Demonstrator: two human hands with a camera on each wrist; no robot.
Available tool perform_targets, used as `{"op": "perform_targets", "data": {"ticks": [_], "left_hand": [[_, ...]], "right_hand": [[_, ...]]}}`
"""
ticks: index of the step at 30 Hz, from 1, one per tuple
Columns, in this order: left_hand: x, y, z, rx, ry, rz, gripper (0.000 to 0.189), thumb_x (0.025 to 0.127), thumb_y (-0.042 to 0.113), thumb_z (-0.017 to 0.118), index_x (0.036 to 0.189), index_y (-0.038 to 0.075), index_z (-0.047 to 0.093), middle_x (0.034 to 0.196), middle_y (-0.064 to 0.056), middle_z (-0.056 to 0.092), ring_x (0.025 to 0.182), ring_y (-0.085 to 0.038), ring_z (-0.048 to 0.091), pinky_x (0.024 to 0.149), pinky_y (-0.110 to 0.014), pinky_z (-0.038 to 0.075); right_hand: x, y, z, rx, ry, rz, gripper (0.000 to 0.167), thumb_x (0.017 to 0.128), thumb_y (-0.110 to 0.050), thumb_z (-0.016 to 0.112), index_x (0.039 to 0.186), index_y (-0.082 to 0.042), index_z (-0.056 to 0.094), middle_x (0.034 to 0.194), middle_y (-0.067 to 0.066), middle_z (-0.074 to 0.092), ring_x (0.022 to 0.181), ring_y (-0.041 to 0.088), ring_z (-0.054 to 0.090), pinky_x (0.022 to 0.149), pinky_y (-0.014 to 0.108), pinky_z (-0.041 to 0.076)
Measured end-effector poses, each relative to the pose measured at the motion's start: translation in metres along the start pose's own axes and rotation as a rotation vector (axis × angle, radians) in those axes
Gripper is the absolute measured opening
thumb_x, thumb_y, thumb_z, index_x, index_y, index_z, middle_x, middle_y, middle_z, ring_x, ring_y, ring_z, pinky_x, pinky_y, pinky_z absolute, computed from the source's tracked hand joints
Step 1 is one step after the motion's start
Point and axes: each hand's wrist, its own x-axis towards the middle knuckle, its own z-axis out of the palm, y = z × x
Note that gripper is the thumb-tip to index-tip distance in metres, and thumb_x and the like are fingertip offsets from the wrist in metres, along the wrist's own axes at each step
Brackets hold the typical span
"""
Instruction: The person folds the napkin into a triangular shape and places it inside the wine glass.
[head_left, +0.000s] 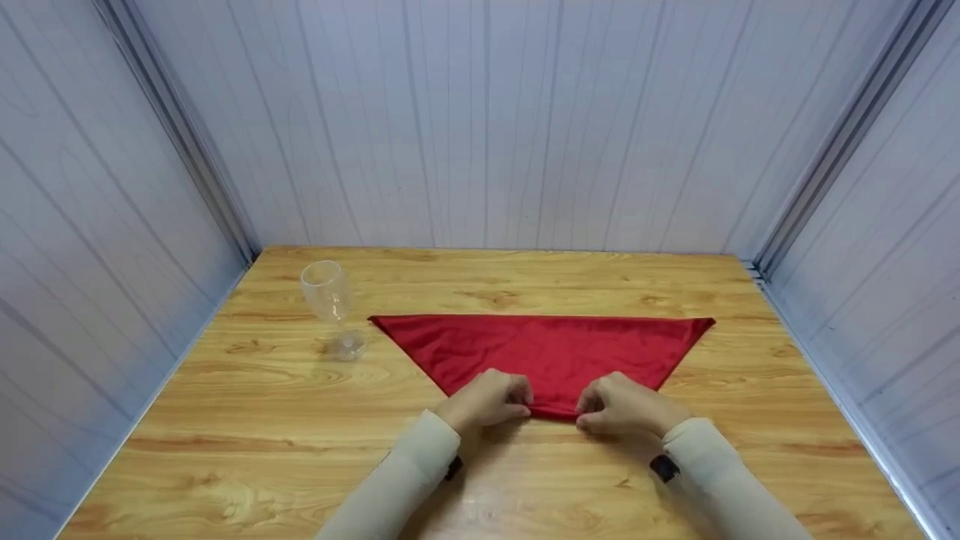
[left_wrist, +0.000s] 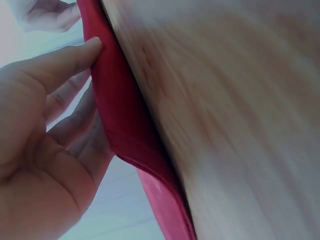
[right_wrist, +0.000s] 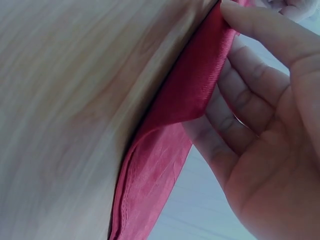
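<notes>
A red satin-like cloth (head_left: 547, 349) lies on the table with its long straight side at the back and slanted sides narrowing towards the front. At its short near edge, my left hand (head_left: 487, 401) pinches the cloth on the left, while my right hand (head_left: 626, 405) pinches it a little further right. In the left wrist view, the thumb lies on the front of a folded-over strip (left_wrist: 122, 110) and the fingers are behind it. The right wrist view shows a similar hold, with a stitched hem (right_wrist: 217, 65) along the fold.
A clear stemmed glass (head_left: 328, 296) stands upright on the wooden table (head_left: 247, 420), left of the cloth's far left corner. Pale panelled walls (head_left: 480, 127) enclose the table at the back and on both sides.
</notes>
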Motion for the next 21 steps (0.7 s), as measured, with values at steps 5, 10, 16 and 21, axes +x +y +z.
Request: {"op": "perform_targets", "data": {"ticks": [5,10,16,21], "left_hand": [[0.0044,-0.0073,-0.0018,-0.034,-0.002,-0.011,0.005,0.092,0.016,0.075,0.090,0.012,0.076,0.083,0.008,0.070,0.080,-0.004,0.061,0.076,-0.020,0.049],[0.0086,-0.0098,-0.0015,-0.025,-0.017,-0.069,0.008,0.094,0.018,0.073,0.090,0.015,0.079,0.084,0.012,0.072,0.084,-0.003,0.063,0.080,-0.021,0.049],[0.0097,-0.0082,-0.0008,-0.029,-0.017,-0.114,0.009,0.094,0.019,0.073,0.090,0.015,0.080,0.084,0.011,0.073,0.085,-0.005,0.064,0.080,-0.022,0.050],[0.0093,-0.0074,-0.0005,-0.028,0.000,-0.122,0.008,0.093,0.018,0.074,0.088,0.015,0.080,0.082,0.011,0.073,0.083,-0.005,0.064,0.079,-0.023,0.050]], "right_hand": [[0.0004,0.0007,-0.0006,0.012,0.013,-0.013,0.006,0.092,-0.024,0.075,0.089,-0.021,0.078,0.079,-0.015,0.068,0.073,0.004,0.060,0.067,0.027,0.052],[0.0002,0.0015,-0.0004,0.017,0.024,-0.045,0.008,0.093,-0.023,0.073,0.089,-0.018,0.078,0.079,-0.015,0.068,0.073,0.003,0.059,0.067,0.026,0.050],[-0.0002,0.0042,0.0001,-0.001,0.037,-0.090,0.011,0.095,-0.023,0.071,0.090,-0.016,0.078,0.080,-0.015,0.068,0.072,0.003,0.058,0.067,0.026,0.050],[0.0013,0.0060,-0.0004,-0.016,0.036,-0.095,0.015,0.098,-0.022,0.067,0.093,-0.014,0.078,0.082,-0.013,0.068,0.074,0.003,0.058,0.068,0.027,0.050]]}}
